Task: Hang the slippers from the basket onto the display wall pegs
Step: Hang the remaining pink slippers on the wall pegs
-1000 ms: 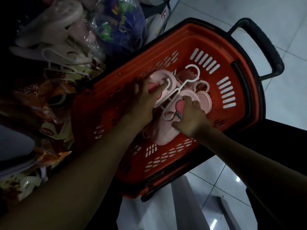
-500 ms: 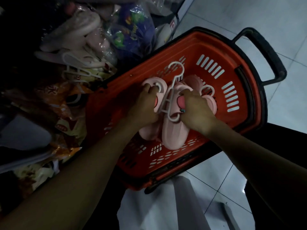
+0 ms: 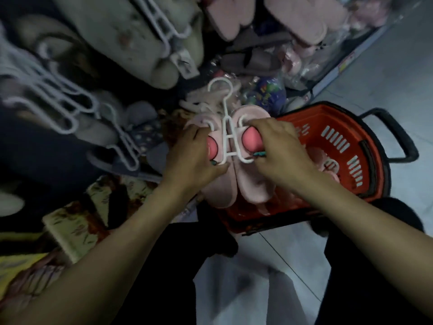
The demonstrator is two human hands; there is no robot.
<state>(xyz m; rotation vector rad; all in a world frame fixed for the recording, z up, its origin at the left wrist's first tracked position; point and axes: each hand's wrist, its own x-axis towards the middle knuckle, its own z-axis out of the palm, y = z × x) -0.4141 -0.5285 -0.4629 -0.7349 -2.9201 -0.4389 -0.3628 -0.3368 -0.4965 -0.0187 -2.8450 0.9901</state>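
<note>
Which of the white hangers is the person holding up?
The hanger with the pink slippers, between left hand and right hand; the other hangers carry grey slippers.

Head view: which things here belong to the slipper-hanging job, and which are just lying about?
In the job: pink slippers on the white hanger, gripped by the left hand and right hand; orange basket holding more pink pairs.

Lying about: grey plush slippers on hangers; dark slippers on hangers; blue printed pack; floral packs.

Shop aisle, slippers on hangers (image 3: 161, 31) crowding display, orange shopping basket (image 3: 346, 146)
</note>
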